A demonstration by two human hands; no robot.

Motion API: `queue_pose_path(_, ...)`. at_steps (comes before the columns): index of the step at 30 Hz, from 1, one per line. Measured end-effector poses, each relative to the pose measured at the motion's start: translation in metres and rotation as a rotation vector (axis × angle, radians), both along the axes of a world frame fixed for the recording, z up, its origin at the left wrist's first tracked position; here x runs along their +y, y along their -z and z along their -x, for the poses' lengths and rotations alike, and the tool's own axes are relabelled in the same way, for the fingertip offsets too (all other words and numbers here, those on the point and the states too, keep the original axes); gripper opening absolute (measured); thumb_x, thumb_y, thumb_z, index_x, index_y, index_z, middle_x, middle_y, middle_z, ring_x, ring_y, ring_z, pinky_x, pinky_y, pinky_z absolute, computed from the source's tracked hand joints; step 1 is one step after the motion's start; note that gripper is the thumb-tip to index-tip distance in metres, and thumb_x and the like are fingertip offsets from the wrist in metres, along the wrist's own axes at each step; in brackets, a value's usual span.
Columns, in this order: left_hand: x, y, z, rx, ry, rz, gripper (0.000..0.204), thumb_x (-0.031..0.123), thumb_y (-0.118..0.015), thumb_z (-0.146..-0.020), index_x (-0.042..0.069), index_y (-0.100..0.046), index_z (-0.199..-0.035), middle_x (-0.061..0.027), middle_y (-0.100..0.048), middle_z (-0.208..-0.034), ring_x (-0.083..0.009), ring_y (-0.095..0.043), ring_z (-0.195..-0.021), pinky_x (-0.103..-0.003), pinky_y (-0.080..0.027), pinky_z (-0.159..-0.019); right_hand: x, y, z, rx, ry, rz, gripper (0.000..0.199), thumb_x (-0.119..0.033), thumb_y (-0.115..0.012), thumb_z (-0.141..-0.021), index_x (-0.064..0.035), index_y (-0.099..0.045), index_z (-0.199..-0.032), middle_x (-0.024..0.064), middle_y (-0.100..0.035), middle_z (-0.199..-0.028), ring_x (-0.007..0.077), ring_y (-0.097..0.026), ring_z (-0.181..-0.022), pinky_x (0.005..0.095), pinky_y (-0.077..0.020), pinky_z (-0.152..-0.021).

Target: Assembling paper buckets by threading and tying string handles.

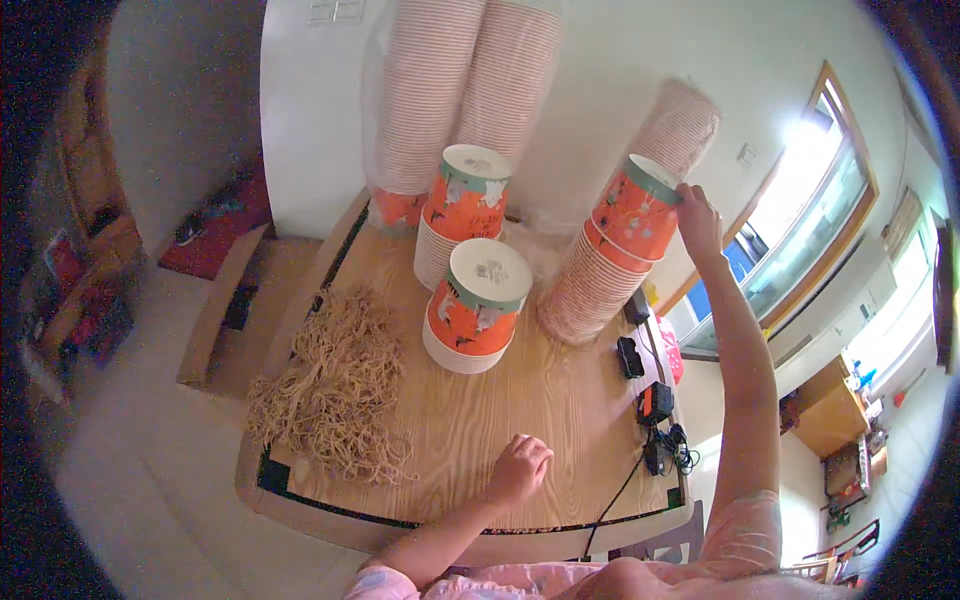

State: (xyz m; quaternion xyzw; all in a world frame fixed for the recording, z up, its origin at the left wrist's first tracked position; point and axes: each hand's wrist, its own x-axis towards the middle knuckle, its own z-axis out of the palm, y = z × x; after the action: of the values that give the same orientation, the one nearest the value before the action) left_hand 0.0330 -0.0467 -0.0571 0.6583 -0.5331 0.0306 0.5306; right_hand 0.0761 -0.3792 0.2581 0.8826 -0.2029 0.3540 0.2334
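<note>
My right hand (700, 222) reaches far up and grips the rim side of the top paper bucket (640, 212), orange with a green band and white base, upside down on a tall leaning stack of nested paper buckets (590, 290). My left hand (520, 468) hovers or rests low over the table's near part, fingers curled in, with nothing visible in them. Between the hands stands a short inverted stack of orange paper buckets (474, 318). Behind it is another inverted stack (462, 212). A tangled heap of beige twine (345, 390) lies at the left.
Tall plastic-wrapped bucket stacks (430, 95) stand against the wall. Black adapters (655, 402) and a cable lie along the right edge of the wooden table (450, 430). An open cardboard box (250, 320) sits beyond the left edge. A window (790, 200) is at right.
</note>
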Motion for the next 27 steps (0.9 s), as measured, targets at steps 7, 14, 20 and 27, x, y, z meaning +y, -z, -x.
queue_pose_path(7,0.000,-0.002,0.002,0.010,-0.003,-0.014,0.008,0.004,-0.062,-0.071,0.004,-0.058,-0.077,-0.0085,-0.056,-0.079,-0.0269,-0.053,-0.081,-0.036,-0.045,-0.075,0.000,0.007,0.003,0.022,0.011,-0.016,0.018,-0.016,-0.046,-0.084,-0.0128,-0.046,-0.102,0.0127,-0.052,-0.091,0.0343,-0.058,-0.080,0.0448,-0.0481,-0.062)
queue_pose_path(14,0.001,0.000,0.002,0.022,0.006,-0.013,0.007,0.006,-0.062,-0.072,0.004,-0.058,-0.077,-0.0084,-0.056,-0.078,-0.0268,-0.054,-0.080,-0.036,-0.046,-0.074,0.003,0.026,0.003,0.003,-0.015,-0.038,0.026,-0.009,-0.046,-0.080,-0.0104,-0.047,-0.106,0.0124,-0.051,-0.097,0.0326,-0.056,-0.088,0.0431,-0.0483,-0.067)
queue_pose_path(20,0.000,0.001,0.007,0.017,0.037,-0.055,0.007,0.005,-0.061,-0.072,0.004,-0.058,-0.079,-0.0085,-0.057,-0.080,-0.0266,-0.054,-0.080,-0.035,-0.046,-0.074,-0.004,0.045,0.004,-0.126,-0.087,-0.002,0.032,-0.005,-0.047,-0.076,-0.0095,-0.047,-0.108,0.0129,-0.051,-0.102,0.0336,-0.055,-0.089,0.0434,-0.0482,-0.070)
queue_pose_path(27,0.003,0.002,0.006,-0.010,0.070,-0.088,0.009,0.005,-0.060,-0.072,0.004,-0.059,-0.081,-0.0083,-0.057,-0.081,-0.0250,-0.053,-0.084,-0.034,-0.045,-0.077,0.025,0.052,0.018,-0.177,-0.127,-0.092,0.045,0.002,-0.046,-0.074,-0.0128,-0.045,-0.116,0.0131,-0.050,-0.111,0.0348,-0.055,-0.092,0.0425,-0.0479,-0.071)
